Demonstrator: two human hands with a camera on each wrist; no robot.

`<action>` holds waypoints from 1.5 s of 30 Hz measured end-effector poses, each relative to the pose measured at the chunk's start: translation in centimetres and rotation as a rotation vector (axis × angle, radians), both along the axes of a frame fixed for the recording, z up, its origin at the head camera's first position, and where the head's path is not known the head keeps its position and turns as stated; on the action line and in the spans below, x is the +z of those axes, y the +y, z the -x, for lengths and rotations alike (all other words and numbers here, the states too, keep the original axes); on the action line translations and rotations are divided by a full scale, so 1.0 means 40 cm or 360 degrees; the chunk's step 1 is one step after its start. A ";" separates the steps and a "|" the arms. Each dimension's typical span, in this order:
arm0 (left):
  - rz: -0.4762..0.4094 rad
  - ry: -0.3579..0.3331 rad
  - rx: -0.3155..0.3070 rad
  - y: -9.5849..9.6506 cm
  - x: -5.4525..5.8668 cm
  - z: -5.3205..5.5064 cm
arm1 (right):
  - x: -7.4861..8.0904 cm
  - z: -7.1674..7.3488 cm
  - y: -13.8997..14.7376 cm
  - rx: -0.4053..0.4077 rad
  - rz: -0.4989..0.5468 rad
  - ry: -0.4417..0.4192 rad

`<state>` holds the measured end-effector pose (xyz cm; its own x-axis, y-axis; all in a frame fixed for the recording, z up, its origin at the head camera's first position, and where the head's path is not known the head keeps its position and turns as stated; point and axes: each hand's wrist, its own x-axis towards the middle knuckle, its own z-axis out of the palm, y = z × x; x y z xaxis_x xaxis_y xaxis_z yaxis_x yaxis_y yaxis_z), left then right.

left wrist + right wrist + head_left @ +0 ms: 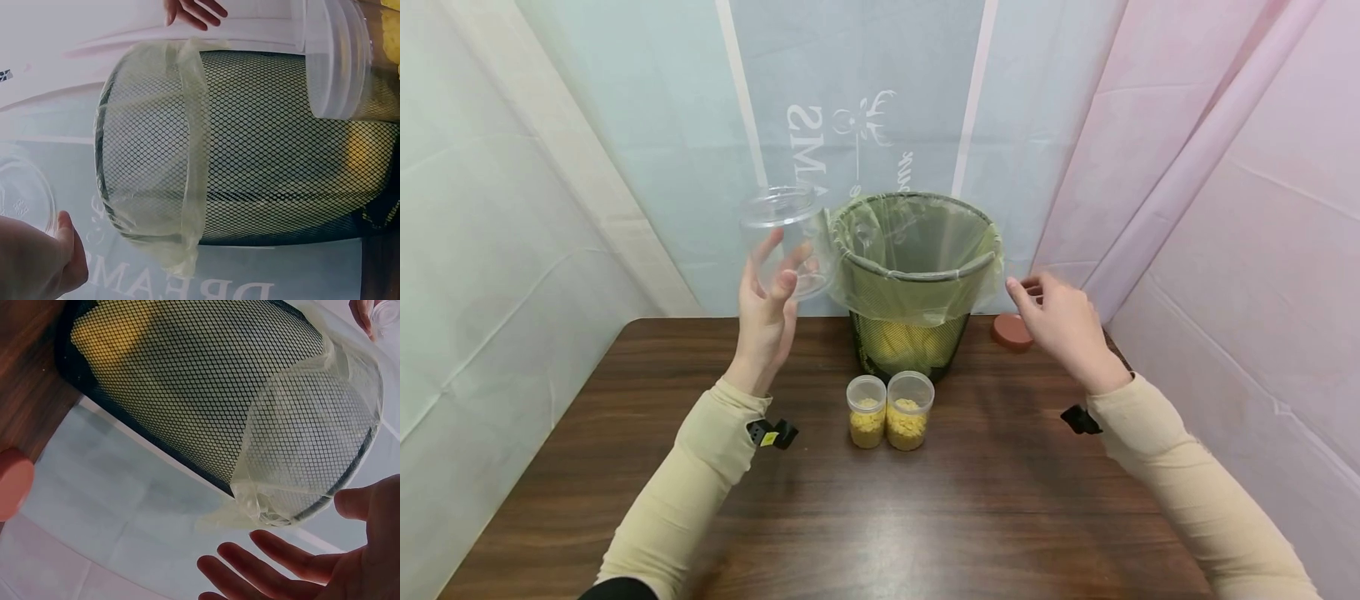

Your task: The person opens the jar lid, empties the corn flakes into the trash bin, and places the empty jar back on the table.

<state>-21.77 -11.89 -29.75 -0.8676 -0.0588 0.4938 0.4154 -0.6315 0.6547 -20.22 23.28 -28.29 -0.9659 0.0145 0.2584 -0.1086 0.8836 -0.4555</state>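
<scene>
My left hand (760,321) grips a clear plastic jar (781,208) in the air, left of the bin's rim. Through the transparent wall nothing shows inside the jar. A black mesh waste bin (913,346) stands at the back of the table, lined with a thin yellowish bag (917,302) folded over its rim. To the right of the bin is my right hand (1067,329), holding nothing. In the right wrist view, the fingers (275,575) of that hand are spread beside the bag's edge. Yellow material shows low in the bin through the mesh.
Two small clear jars, the left one (867,421) and the right one (907,423), stand before the bin, partly filled with yellow flakes. A reddish-brown round lid (1011,332) lies right of it. Fabric curtains (647,100) enclose the wooden table (880,525).
</scene>
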 end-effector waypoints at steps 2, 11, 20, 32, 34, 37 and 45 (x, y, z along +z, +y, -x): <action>0.0004 -0.0012 -0.0010 -0.002 -0.003 -0.002 | -0.008 -0.003 0.002 0.0024 -0.0015 -0.0014; 0.0101 0.0081 0.0040 -0.030 -0.011 0.000 | -0.046 -0.009 0.011 0.0174 -0.0023 -0.0088; 0.0159 0.0081 0.0105 -0.042 -0.017 0.000 | -0.067 -0.022 0.010 0.0226 -0.0076 -0.0029; 0.0276 0.0041 0.0165 -0.068 -0.027 -0.010 | -0.097 -0.035 0.014 0.0326 -0.0134 -0.0111; 0.0303 0.0004 0.0214 -0.071 -0.026 -0.013 | -0.104 -0.036 0.015 0.0353 -0.0129 -0.0113; 0.0359 -0.0038 0.0273 -0.073 -0.026 -0.017 | -0.117 -0.037 0.016 0.0414 -0.0128 -0.0083; 0.0549 -0.0107 0.0335 -0.080 -0.042 -0.027 | -0.152 -0.047 0.014 0.0570 -0.0175 0.0004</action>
